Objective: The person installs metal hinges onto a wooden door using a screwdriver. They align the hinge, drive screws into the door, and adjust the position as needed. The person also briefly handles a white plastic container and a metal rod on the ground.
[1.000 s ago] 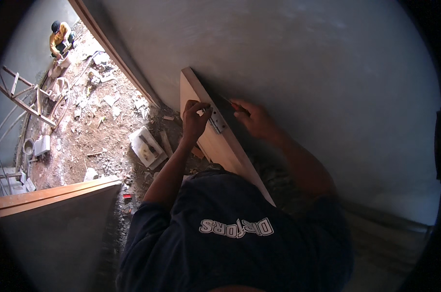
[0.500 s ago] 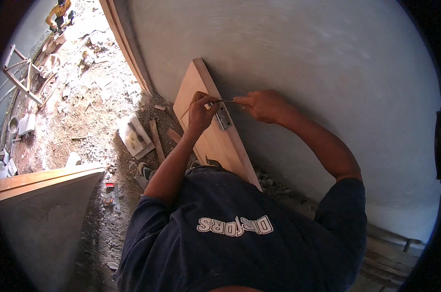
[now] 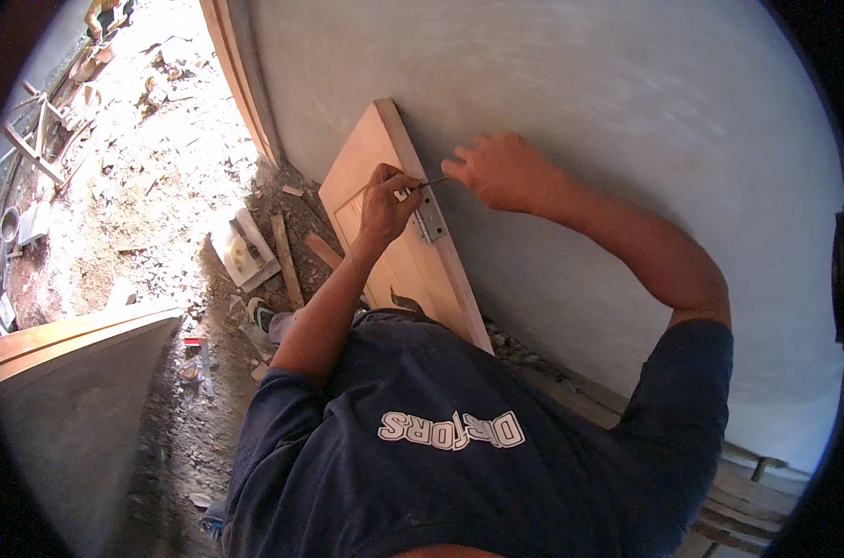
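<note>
A light wooden panel door (image 3: 349, 177) stands on its edge in front of me, leaning near the grey wall. A metal hinge (image 3: 430, 223) lies on its narrow edge. My right hand (image 3: 506, 172) is closed around what looks like a screwdriver (image 3: 435, 181); its handle is hidden in the fist and the thin shaft points left toward the hinge's upper end. My left hand (image 3: 383, 212) pinches at the shaft's tip, over the door edge just above the hinge. Whatever small piece lies between those fingers is hidden.
A grey plastered wall (image 3: 608, 102) rises beyond the door. On the rubble-strewn ground lie a white container (image 3: 259, 278) and wood strips (image 3: 286, 260). Lower left is a wood-edged partition (image 3: 78, 339). A person (image 3: 106, 14) is far left, near a wooden frame (image 3: 36, 153).
My right hand has turned and lifted slightly, its elbow swinging outward. The shaft now slants more. My left hand stays at its tip, and the whole view has shifted a little.
</note>
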Available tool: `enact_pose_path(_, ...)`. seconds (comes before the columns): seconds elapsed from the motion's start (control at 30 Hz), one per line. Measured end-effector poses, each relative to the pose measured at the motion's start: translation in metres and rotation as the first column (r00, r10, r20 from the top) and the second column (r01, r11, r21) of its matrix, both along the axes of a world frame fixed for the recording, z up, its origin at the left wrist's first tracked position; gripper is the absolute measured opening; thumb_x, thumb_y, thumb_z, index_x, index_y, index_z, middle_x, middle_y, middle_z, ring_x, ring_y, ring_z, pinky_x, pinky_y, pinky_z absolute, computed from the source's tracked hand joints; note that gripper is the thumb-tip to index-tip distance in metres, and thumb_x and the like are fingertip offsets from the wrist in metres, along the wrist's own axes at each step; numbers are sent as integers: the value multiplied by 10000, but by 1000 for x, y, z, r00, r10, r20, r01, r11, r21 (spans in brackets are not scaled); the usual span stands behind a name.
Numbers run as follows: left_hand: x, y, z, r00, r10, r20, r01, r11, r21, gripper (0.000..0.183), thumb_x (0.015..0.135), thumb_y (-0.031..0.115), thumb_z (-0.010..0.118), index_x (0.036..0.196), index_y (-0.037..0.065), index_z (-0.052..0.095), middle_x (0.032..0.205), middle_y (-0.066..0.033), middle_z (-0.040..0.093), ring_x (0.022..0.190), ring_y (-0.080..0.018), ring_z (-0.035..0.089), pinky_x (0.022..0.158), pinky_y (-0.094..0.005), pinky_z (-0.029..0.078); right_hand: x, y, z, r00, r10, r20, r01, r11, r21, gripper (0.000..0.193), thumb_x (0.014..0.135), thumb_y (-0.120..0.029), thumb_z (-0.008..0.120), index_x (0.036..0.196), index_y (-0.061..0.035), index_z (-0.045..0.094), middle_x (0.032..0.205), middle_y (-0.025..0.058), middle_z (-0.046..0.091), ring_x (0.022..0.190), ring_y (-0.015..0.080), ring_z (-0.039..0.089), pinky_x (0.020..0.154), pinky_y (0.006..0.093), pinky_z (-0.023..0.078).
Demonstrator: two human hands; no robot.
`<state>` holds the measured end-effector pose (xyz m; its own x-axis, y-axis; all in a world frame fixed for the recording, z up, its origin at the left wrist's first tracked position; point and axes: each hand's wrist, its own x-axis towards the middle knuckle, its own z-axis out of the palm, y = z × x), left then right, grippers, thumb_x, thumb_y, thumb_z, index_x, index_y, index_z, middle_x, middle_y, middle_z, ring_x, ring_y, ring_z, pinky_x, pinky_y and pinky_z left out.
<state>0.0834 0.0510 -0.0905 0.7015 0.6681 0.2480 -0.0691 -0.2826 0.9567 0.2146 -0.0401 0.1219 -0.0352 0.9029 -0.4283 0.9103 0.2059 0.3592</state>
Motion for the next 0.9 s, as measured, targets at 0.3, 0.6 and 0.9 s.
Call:
enact_pose_path(0.3,4,-2,-9,1000,6,20,-7,1000,16,200,765,93,803,951,30,762,965,-122,617,865,-265,634,771,-372,527,9,18,17,926,364,-97,-372,924,-84,96,943,-162,612,949,-89,674,923,53,697,864,216,681,724,390,551)
enact_pose_path(0.6,7,0,-17,999,1,54,0,1000,-14,171,760,89,790,928,57,779,959,-117,607,886,-269,620,788,-379,522,8,49,11,623,-729,-284,608,679,-411,186,870,-188,682,874,-2,693,667,124,668,623,296,662,624,413,517)
enact_pose_path(0.9,-2,-4,-13,995,-10,99,19,996,-84,405,741,111,791,1123,46,674,1010,-145,567,948,-299,588,855,-412,503,15,21,15,960,-75,-270,40,990,-132,183,892,-185,621,997,-41,663,917,156,680,815,343,708,675,476,568)
